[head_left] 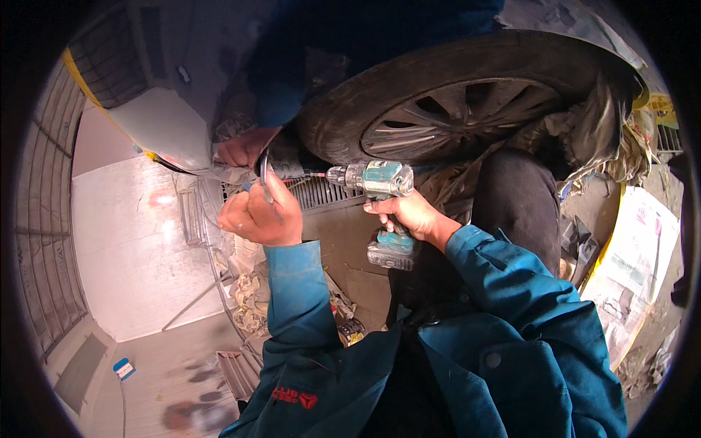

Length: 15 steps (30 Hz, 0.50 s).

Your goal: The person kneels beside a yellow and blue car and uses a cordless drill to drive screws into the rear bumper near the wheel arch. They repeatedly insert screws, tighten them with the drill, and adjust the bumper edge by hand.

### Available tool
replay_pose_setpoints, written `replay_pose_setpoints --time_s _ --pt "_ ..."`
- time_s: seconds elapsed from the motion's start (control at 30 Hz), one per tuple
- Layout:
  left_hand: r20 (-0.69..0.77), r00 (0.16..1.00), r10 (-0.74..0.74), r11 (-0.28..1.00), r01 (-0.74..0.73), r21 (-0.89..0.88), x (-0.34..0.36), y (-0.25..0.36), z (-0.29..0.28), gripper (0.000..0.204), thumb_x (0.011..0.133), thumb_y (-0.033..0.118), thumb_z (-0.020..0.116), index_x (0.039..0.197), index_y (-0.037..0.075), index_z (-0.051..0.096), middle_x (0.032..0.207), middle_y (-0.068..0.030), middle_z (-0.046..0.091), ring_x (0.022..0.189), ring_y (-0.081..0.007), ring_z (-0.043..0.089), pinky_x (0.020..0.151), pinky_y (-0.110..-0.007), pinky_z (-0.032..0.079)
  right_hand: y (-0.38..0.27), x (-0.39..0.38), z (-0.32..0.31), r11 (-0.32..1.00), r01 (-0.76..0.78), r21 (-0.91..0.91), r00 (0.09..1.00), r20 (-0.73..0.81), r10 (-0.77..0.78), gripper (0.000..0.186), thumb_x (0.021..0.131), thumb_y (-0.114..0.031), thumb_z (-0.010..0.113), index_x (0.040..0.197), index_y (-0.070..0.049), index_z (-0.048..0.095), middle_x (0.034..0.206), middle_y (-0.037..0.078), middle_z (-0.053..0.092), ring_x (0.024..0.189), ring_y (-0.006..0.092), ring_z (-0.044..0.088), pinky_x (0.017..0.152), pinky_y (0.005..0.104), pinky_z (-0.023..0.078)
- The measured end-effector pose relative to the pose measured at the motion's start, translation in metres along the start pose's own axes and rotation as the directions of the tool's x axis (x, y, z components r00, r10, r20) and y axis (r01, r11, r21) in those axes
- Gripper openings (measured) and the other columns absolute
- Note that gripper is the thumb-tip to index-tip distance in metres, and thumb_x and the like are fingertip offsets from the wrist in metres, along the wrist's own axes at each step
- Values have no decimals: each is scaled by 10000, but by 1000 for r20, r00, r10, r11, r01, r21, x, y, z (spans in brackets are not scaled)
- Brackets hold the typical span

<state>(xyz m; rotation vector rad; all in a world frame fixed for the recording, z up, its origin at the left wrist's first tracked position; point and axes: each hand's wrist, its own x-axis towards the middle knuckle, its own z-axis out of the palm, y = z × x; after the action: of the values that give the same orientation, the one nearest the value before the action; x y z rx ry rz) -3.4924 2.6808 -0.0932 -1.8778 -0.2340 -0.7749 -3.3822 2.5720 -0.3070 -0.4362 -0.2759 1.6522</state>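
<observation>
My right hand (pixel 412 215) is wrapped around the grip of a teal and grey cordless drill (pixel 387 177). The drill's chuck points left, and a short bit with a reddish part sticks out of it. In front of the bit, my left hand (pixel 263 212) is closed around a thin, curved grey strip (pixel 265 177) at the lower edge of the dark car body (pixel 248 80). I cannot tell whether the strip belongs to the car. Just above and right of the drill is a car wheel (pixel 467 109) with a dusty spoked rim.
A floor grate (pixel 328 193) runs beneath the drill. Crumpled paper (pixel 252 292) lies below my left hand. At the right, draped cloth (pixel 628 157) hangs by the wheel, near a printed sheet (pixel 635 255). My bent knee (pixel 515 190) is close to the tire.
</observation>
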Motion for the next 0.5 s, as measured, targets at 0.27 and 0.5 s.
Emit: replay_pose_setpoints --time_s 0.27,0.5 --pt "-20 999 32 999 -32 2 3 -1 0 364 812 105 937 981 70 617 963 -89 525 924 -287 522 780 -448 434 0 1 -4 998 -34 57 999 31 33 173 908 -60 835 1024 -30 709 745 26 633 566 117 555 509 277 453" --pt "-29 999 39 999 -39 2 5 -3 11 357 815 102 928 979 80 612 959 -81 524 909 -290 527 783 -447 438 -3 13 -5 998 -27 58 999 28 25 168 917 -64 828 1024 -31 702 732 20 621 554 117 542 514 279 445"
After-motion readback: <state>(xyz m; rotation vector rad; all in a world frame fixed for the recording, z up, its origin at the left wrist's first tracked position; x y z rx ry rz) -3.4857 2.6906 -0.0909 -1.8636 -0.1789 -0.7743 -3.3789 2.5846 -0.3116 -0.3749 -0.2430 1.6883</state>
